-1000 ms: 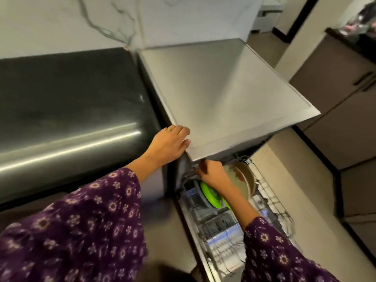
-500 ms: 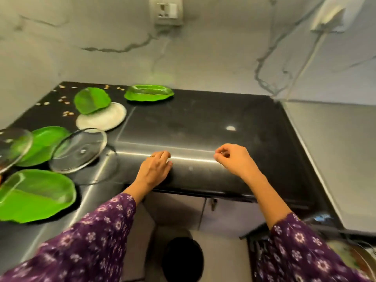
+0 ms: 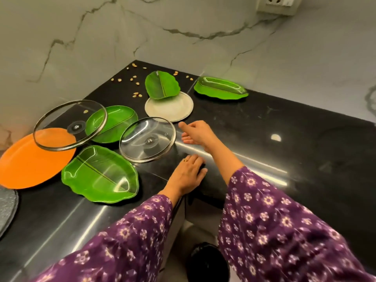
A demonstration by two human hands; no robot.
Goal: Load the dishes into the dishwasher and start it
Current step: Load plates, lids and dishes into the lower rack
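Dishes lie spread on the black counter (image 3: 274, 110). My right hand (image 3: 196, 134) hovers with relaxed fingers and thumb out, just right of a small glass lid (image 3: 147, 139), holding nothing. My left hand (image 3: 188, 174) rests flat on the counter's front edge. A larger glass lid (image 3: 70, 124) leans over an orange plate (image 3: 30, 161) and a green leaf-shaped dish (image 3: 114, 123). Another green leaf dish (image 3: 99, 174) sits in front. Farther back are a white round plate (image 3: 168, 108), a green leaf plate (image 3: 161, 84) and a long green dish (image 3: 220, 87). The dishwasher is out of view.
Scattered nut shells (image 3: 134, 78) litter the counter's back corner. A grey pan edge (image 3: 6, 210) shows at far left. A black bin (image 3: 207, 263) stands on the floor below. Marble walls close the corner, with a socket (image 3: 277, 5) up right.
My view swung left from the dishwasher to the counter with the dishes. My right hand left the rack and now reaches beside the small glass lid; my left hand moved onto the counter edge.
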